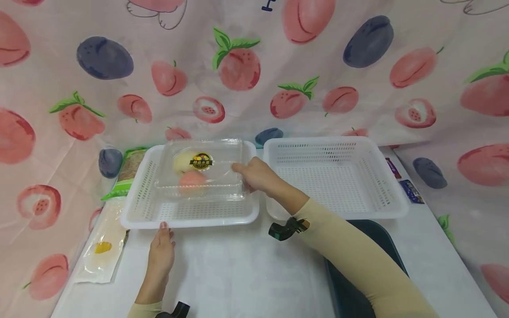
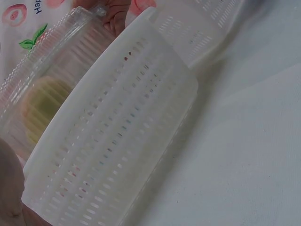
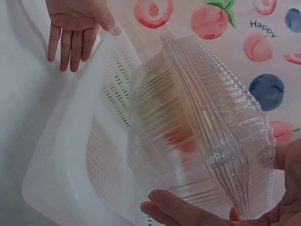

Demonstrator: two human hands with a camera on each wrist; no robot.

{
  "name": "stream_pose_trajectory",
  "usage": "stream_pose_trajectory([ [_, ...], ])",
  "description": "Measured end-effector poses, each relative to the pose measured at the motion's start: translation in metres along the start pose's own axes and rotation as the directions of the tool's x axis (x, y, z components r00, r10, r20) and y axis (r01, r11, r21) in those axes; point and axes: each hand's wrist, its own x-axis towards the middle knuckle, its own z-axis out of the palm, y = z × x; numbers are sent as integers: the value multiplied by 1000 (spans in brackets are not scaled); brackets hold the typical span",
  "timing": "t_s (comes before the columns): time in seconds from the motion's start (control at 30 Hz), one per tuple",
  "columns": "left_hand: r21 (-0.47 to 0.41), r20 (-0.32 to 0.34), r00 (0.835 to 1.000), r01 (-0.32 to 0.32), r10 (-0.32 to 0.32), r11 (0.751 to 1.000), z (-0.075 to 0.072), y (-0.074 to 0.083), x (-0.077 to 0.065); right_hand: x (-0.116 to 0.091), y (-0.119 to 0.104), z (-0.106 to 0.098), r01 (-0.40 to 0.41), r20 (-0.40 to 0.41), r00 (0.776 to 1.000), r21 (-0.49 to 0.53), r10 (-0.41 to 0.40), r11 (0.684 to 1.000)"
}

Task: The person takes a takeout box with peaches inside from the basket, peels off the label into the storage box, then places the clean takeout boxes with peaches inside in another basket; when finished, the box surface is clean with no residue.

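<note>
My right hand grips the right end of a clear plastic clamshell fruit box, its thumb on one side and fingers on the other. The lid bears a black and gold label. Inside lie a pale yellow-green fruit and an orange-pink one. The box is over the left white perforated basket and tilts in the right wrist view. At that basket's front rim is my left hand. Its thumb touches the rim, while its other fingers extend fairly straight outside the wall.
A second white basket stands to the right. In front of it a dark tray sits partly under my right sleeve. Left lie a green-edged bag and a pale packet; two small packets are at far right.
</note>
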Motion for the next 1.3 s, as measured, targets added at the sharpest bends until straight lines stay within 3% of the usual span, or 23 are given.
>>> stream_pose_trajectory([
  [0.17,7,2,1000,7,-7,1000,0,0,1,-16,0,-13,35,3,999,43,-35,998],
  [0.73,23,8,1000,-17,16,1000,1,-1,1,-63,13,-42,51,-49,998,72,-47,996],
  [1.3,46,3,1000,-30,30,998,1,-3,2,-102,48,-48,49,-45,998,55,-47,997],
])
